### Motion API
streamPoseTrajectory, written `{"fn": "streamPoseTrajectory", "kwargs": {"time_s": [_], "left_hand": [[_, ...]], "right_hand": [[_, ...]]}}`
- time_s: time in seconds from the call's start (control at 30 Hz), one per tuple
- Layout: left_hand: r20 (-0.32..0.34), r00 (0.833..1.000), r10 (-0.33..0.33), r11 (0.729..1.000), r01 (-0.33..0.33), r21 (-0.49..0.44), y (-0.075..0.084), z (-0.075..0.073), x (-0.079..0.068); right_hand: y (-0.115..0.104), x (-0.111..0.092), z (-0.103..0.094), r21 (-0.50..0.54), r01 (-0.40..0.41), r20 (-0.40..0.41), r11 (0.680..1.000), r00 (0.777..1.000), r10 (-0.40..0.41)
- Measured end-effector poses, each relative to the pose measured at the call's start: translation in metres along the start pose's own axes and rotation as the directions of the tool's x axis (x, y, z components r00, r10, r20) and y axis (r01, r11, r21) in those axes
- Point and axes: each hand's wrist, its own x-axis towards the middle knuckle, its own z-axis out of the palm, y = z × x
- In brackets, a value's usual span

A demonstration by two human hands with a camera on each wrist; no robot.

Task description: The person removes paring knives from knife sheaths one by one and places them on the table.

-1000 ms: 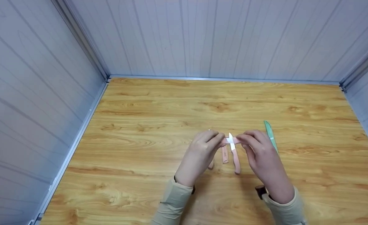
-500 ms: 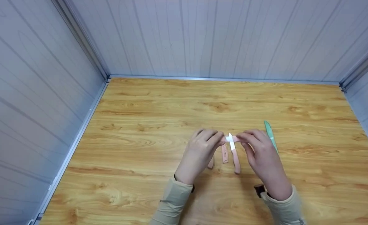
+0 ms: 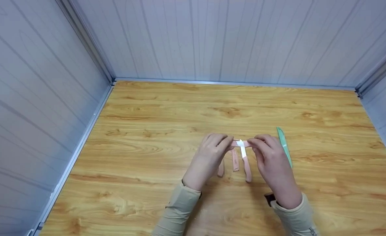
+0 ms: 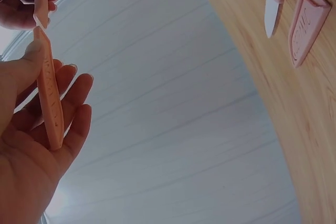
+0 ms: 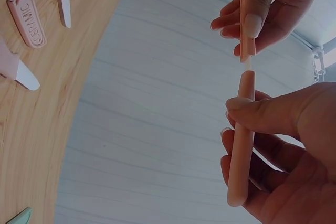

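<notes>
My left hand (image 3: 209,155) grips a pink blade sheath (image 4: 50,93) with raised lettering, thumb on one face and fingers behind. In my right hand (image 3: 273,162), the pink handle (image 5: 241,156) of a small knife is pinched between thumb and fingers. A short stretch of its white blade (image 5: 248,64) shows between handle and sheath; the rest appears to be inside the sheath. Both pieces line up end to end above the table. Below them lies another knife (image 3: 247,170) with a pink handle and white blade. Beside it is a loose pink sheath (image 3: 235,160).
A further pink handle (image 3: 221,168) lies partly hidden under my left hand. To the right of my right hand rests a green knife (image 3: 284,146). The wood-grain table (image 3: 147,131) is bordered by pale panel walls (image 3: 206,39) at the back and sides.
Both hands have shifted slightly away from me and to the left, keeping hold of the sheath and knife. More of the green knife shows. The things on the table stay put.
</notes>
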Motion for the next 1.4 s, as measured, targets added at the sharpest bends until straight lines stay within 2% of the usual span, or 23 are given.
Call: {"fn": "streamPoseTrajectory", "kwargs": {"time_s": [0.27,0.47,0.87,1.13,1.4], "left_hand": [[0.023,0.999,-0.036,0.999,0.036,-0.017,-0.0013,0.0001,-0.0019],[0.032,0.999,-0.035,0.998,0.036,-0.042,-0.0018,-0.0002,-0.0017],[0.024,0.999,-0.039,0.994,0.042,-0.105,-0.0031,0.0002,-0.003],[0.024,0.998,-0.051,0.995,0.053,-0.088,-0.0025,0.0008,-0.0026],[0.01,0.999,-0.047,0.992,0.048,-0.116,-0.0039,0.001,-0.0025]], "right_hand": [[0.0018,-0.0001,0.0019,0.008,-0.007,0.007,1.0,1.0,0.007],[0.0035,-0.0002,0.0024,0.013,-0.01,0.019,1.0,1.0,0.01],[0.0054,0.0006,0.0014,0.014,-0.008,0.028,1.0,1.0,0.008],[0.0062,0.0003,0.0009,0.011,-0.006,0.032,1.0,0.999,0.005],[0.0082,0.0012,-0.0014,-0.002,-0.013,0.046,1.0,0.999,0.013]]}}
